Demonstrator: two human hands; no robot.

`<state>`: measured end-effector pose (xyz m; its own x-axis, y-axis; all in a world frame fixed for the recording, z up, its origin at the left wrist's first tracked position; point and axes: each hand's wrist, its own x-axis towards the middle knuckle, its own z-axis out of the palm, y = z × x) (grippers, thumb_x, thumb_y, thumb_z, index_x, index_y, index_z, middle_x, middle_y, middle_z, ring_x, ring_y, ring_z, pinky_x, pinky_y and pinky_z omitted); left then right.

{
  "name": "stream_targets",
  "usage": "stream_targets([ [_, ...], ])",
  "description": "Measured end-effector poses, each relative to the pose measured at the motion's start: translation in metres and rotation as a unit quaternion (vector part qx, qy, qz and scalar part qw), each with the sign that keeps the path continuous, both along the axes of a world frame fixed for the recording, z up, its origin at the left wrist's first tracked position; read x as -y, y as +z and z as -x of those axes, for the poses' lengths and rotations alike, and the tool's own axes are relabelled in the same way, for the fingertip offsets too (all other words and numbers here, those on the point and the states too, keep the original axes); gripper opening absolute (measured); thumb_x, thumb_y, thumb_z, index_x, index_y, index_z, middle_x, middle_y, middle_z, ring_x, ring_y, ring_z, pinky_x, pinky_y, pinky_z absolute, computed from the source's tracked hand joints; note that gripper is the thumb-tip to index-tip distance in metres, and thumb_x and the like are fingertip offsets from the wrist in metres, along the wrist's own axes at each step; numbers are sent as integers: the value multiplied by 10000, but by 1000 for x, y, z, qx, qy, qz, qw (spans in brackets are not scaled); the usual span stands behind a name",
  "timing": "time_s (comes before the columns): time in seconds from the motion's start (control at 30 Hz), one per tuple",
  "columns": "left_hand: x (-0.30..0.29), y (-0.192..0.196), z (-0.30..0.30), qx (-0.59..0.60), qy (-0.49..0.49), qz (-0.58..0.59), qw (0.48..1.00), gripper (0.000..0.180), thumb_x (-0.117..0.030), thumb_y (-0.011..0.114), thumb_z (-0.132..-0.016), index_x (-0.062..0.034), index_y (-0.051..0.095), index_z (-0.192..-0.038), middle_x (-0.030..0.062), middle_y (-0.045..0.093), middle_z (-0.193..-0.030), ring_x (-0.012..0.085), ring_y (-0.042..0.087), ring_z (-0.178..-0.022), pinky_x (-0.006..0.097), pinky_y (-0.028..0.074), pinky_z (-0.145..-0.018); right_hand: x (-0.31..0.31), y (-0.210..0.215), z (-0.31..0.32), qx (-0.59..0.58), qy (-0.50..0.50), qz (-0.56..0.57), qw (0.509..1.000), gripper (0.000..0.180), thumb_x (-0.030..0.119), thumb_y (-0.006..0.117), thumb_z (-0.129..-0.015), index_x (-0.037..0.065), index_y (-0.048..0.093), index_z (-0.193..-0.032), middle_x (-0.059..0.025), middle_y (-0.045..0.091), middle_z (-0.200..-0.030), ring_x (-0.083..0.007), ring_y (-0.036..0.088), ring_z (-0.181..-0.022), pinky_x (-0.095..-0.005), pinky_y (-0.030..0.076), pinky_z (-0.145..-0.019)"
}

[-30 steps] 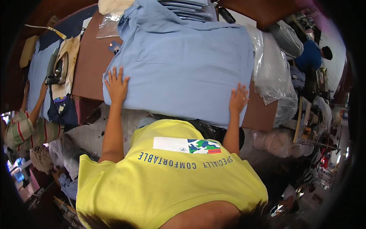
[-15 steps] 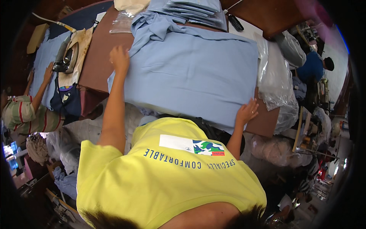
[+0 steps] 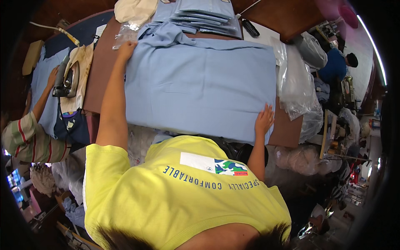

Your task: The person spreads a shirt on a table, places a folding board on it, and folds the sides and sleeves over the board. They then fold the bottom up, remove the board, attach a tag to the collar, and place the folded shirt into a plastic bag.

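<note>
Far left: a co-worker in a striped sleeve leans over a pale blue cloth on a dark blue padded board. A grey steam iron sits upright-ish on a cream cloth pad just beside that board, its cord running up and left.

Next, the brown wooden table. The person's left hand is stretched far forward, palm down, fingers roughly together, pressing on the far-left corner of the large light blue fabric garment. A crumpled clear plastic bag lies just left of the hand, and a cream cloth bundle sits beyond it at the table's top edge.

The blue garment is spread flat across the middle of the table, covering most of it, near edge at the table's front rim, bunched collar part at the far left by the left hand. Behind it, a stack of folded light blue garments in clear sleeves, touching its far edge. A small black oblong object lies right of the stack; cannot tell what it is.

Right hand rests flat on the near-right corner of the garment, fingers spread, palm down. Right of it, heaps of clear plastic bags. Further right, a person in a dark blue top, well apart.
</note>
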<state>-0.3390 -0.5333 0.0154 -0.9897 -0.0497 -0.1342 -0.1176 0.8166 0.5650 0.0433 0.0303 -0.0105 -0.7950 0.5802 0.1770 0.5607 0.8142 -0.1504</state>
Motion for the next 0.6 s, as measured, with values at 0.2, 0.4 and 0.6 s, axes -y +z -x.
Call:
stream_targets([
  [0.2, -41, 19, 23, -80, -25, 56, 995, 634, -501, 681, -710, -16, 581, -1106, 224, 609, -1092, 332, 592, -1018, 390, 445, -868, 1, 3, -4, 31, -33, -3, 999, 458, 243, 353, -941, 225, 331, -1398, -56, 261, -1478, -312, 223, -1354, -526, 151, -1079],
  [0.4, -65, 83, 56, 98, -96, 104, 985, 425, -218, 707, -674, -9, 619, -1034, 187, 661, -920, 308, 643, -885, 394, 491, -758, 0, -2, -3, 23, -22, -11, 999, 456, 248, 357, -940, 208, 341, -1394, -62, 273, -1472, -320, 233, -1348, -519, 161, -1078],
  [0.6, -88, 159, 118, -41, -260, 44, 964, 257, 8, 649, -618, -18, 639, -873, 80, 643, -662, 143, 599, -576, 294, 468, -538, -2, -4, -5, 3, -18, -22, 1000, 449, 242, 367, -936, 199, 363, -1384, -73, 296, -1461, -332, 256, -1336, -519, 175, -1072],
])
